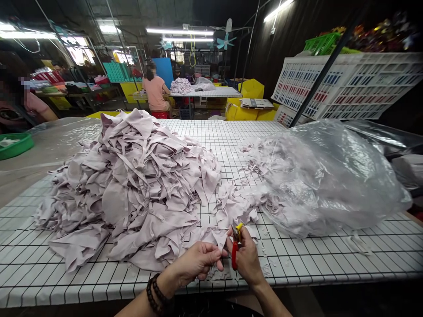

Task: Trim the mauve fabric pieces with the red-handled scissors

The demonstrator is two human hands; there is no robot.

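Observation:
My left hand (200, 260), with a dark bead bracelet on its wrist, is closed in a pinch on the edge of a pale mauve fabric piece (216, 237) near the table's front edge. Just right of it, my right hand (247, 255) grips small cutting pliers (235, 253) with a red and yellow grip, their metal part pointing up and away. To the left rises a large heap of pale mauve cut fabric pieces (142, 171). Beyond my hands lie more crumpled pieces (234, 204). Small scraps are scattered around my right hand.
A big clear plastic bag (330, 180) with fabric in it lies on the right of the white grid-patterned table (132, 288). White crates (346, 83) are stacked behind it. A green basin (15, 145) stands far left. One person (156, 90) sits at a farther table; another (36, 105) is at left.

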